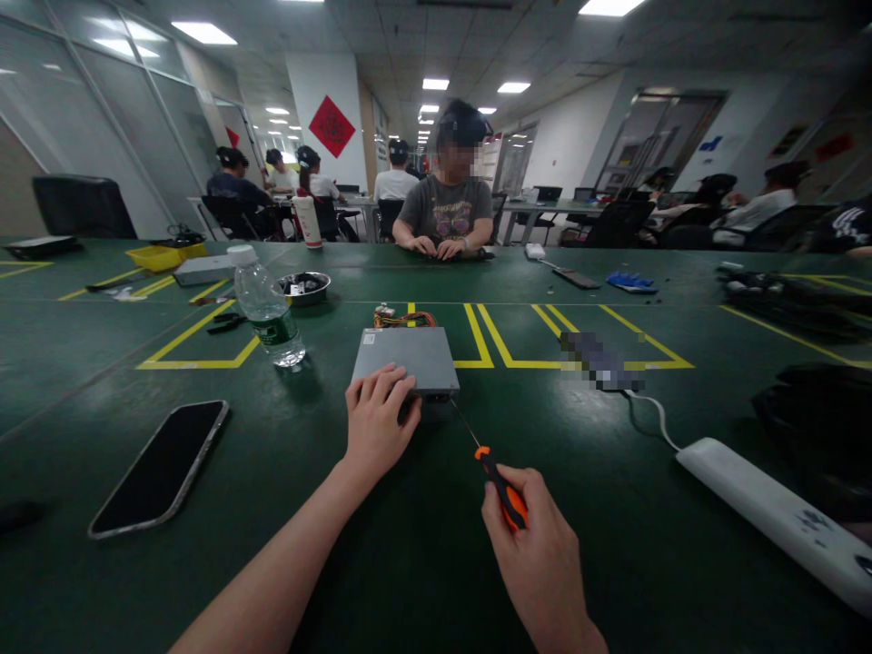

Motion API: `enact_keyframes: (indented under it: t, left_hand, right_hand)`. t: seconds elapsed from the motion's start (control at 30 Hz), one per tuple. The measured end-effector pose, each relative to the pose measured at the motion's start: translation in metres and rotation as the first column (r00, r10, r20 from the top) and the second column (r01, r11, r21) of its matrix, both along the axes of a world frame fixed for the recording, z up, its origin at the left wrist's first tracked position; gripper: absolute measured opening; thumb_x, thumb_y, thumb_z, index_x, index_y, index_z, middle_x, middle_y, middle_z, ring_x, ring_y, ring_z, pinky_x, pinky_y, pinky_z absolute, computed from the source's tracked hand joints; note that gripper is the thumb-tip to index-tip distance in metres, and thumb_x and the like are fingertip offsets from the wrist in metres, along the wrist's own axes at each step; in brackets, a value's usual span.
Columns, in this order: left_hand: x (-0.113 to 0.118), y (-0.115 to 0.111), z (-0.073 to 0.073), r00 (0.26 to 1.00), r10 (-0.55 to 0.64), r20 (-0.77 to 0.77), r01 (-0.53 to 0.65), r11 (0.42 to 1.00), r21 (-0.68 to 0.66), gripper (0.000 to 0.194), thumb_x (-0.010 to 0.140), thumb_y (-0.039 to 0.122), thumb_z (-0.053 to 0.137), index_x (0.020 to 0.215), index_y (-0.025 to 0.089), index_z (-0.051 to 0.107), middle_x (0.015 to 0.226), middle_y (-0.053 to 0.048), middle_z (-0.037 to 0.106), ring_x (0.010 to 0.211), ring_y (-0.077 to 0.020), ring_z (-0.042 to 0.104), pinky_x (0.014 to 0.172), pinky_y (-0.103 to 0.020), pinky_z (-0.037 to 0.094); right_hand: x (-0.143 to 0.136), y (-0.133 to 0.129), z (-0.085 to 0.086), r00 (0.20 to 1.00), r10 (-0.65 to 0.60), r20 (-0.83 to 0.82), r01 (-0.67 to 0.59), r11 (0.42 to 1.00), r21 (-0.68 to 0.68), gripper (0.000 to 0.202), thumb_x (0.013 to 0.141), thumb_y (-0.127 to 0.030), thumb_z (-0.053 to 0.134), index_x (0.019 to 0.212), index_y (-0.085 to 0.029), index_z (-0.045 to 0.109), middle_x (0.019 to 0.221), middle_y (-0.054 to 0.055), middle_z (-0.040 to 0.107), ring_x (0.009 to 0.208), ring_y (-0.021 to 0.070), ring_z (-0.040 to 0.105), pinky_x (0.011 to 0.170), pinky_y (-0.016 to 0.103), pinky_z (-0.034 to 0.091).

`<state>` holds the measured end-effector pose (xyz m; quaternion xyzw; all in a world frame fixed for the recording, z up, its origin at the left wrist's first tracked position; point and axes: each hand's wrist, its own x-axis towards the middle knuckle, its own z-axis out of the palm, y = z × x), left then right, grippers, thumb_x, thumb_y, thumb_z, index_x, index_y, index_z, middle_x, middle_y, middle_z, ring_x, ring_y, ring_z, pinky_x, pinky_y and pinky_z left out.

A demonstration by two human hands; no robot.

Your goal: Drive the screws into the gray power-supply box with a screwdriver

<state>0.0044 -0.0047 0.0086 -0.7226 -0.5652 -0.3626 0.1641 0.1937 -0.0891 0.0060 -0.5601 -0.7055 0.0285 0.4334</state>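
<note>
**Screwdriver tip at the near face of a grey metal box**

Left hand (377,425) laid flat over the near left corner of the grey metal box (407,361), fingers spread across its lid, grip open and pinching nothing, simply pressing down. Right hand (538,554) wrapped around the orange-and-black handle of a screwdriver (491,472), grip pressed together on it, thin shaft angled up and left toward the box's near face, tip at or just short of it; actual contact too fine to tell.

Box sitting on the green worktop (422,563) near its middle, straddling a yellow taped line, with a bundle of coloured wires (406,318) poking out behind its far edge.

To the left of the box, an upright plastic water bottle (267,307) with a white cap; nearer and further left, a dark phone (161,468) lying face up. Beyond the bottle, a small round metal dish (304,287) and black pliers (225,322). To the right, a white power strip (777,513) with its cable curling toward the middle of the worktop.

Across the worktop, another person in a grey T-shirt (448,211) seated with both hands together on the surface; more people seated at other tables behind.
</note>
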Motion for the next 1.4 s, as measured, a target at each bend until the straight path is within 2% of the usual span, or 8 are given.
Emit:
enact_keyframes:
  t: [0.27, 0.53, 0.73, 0.93, 1.07, 1.13, 1.23, 1.4]
  left_hand:
    - [0.0, 0.001, -0.001, 1.0, -0.002, 0.003, 0.002, 1.0, 0.001, 0.023, 0.082, 0.027, 0.053, 0.105, 0.025, 0.055, 0.114, -0.006, 0.061, 0.114, -0.0248, 0.049, 0.092, -0.043, 0.031]
    - [-0.001, 0.001, 0.0, 1.0, -0.002, -0.005, 0.002, 1.0, -0.008, 0.023, 0.082, 0.028, 0.053, 0.105, 0.024, 0.055, 0.115, -0.006, 0.06, 0.115, -0.0244, 0.049, 0.091, -0.043, 0.031]
    - [0.0, 0.001, 0.0, 1.0, -0.009, 0.009, 0.009, 1.0, 0.002, 0.024, 0.081, 0.026, 0.054, 0.105, 0.025, 0.056, 0.114, -0.006, 0.061, 0.114, -0.0248, 0.05, 0.091, -0.043, 0.031]
    - [-0.001, 0.001, -0.001, 1.0, -0.007, 0.01, 0.007, 1.0, 0.005, 0.023, 0.082, 0.027, 0.053, 0.105, 0.025, 0.056, 0.114, -0.005, 0.061, 0.114, -0.0245, 0.049, 0.092, -0.043, 0.031]
    - [0.0, 0.001, -0.001, 1.0, -0.001, 0.006, 0.001, 1.0, 0.005, 0.023, 0.081, 0.027, 0.054, 0.104, 0.025, 0.056, 0.113, -0.005, 0.061, 0.114, -0.0244, 0.05, 0.091, -0.043, 0.031]
    - [0.0, 0.001, -0.001, 1.0, 0.002, 0.002, -0.002, 1.0, 0.003, 0.023, 0.082, 0.027, 0.053, 0.104, 0.025, 0.056, 0.113, -0.005, 0.061, 0.114, -0.0242, 0.05, 0.091, -0.043, 0.031]
    - [0.0, 0.0, -0.001, 1.0, 0.003, 0.001, -0.003, 1.0, -0.001, 0.022, 0.082, 0.027, 0.053, 0.104, 0.025, 0.056, 0.114, -0.005, 0.061, 0.114, -0.0241, 0.05, 0.091, -0.043, 0.031]
    - [0.0, 0.0, 0.0, 1.0, 0.0, 0.008, 0.0, 1.0, -0.014, 0.022, 0.082, 0.027, 0.052, 0.104, 0.025, 0.056, 0.115, -0.006, 0.06, 0.115, -0.0246, 0.049, 0.092, -0.043, 0.031]
  right_hand:
    - [0.002, 0.0, -0.003, 0.999, -0.024, 0.026, 0.024, 1.0, 0.013, 0.024, 0.094, -0.037, 0.035, 0.094, -0.018, 0.049, 0.074, 0.003, 0.057, 0.06, 0.0151, 0.062, 0.051, 0.023, 0.051]
    - [-0.013, -0.013, 0.005, 0.98, -0.028, 0.198, 0.013, 0.997, 0.075, 0.035, 0.097, -0.034, 0.023, 0.108, -0.013, 0.049, 0.103, 0.016, 0.048, 0.078, 0.0197, 0.064, 0.053, 0.026, 0.055]
    - [-0.017, -0.017, 0.005, 0.963, -0.039, 0.267, 0.01, 0.994, 0.109, 0.036, 0.098, -0.031, 0.023, 0.117, -0.013, 0.047, 0.096, 0.014, 0.056, 0.08, 0.021, 0.065, 0.059, 0.027, 0.057]
    - [-0.009, -0.014, 0.004, 0.976, -0.005, 0.217, 0.0, 1.0, 0.025, 0.037, 0.099, -0.033, 0.02, 0.114, -0.016, 0.049, 0.087, 0.009, 0.059, 0.071, 0.0177, 0.065, 0.052, 0.024, 0.054]
    - [-0.015, -0.016, -0.001, 0.982, 0.007, 0.189, -0.009, 1.0, 0.01, 0.04, 0.097, -0.041, 0.024, 0.112, -0.013, 0.049, 0.1, 0.015, 0.052, 0.073, 0.0193, 0.064, 0.05, 0.026, 0.054]
    - [-0.018, -0.019, -0.007, 0.986, -0.033, 0.165, 0.024, 0.998, 0.059, 0.04, 0.098, -0.035, 0.019, 0.112, -0.013, 0.048, 0.103, 0.016, 0.05, 0.077, 0.0205, 0.063, 0.053, 0.028, 0.054]
    - [-0.017, -0.02, -0.011, 0.979, 0.013, 0.205, -0.024, 0.998, 0.051, 0.034, 0.098, -0.028, 0.023, 0.118, -0.016, 0.047, 0.105, 0.015, 0.05, 0.081, 0.0206, 0.063, 0.056, 0.028, 0.054]
    - [-0.009, -0.017, -0.004, 0.964, -0.041, 0.263, 0.03, 0.999, 0.044, 0.038, 0.098, -0.033, 0.022, 0.107, -0.021, 0.056, 0.098, 0.012, 0.052, 0.063, 0.0166, 0.062, 0.045, 0.024, 0.05]
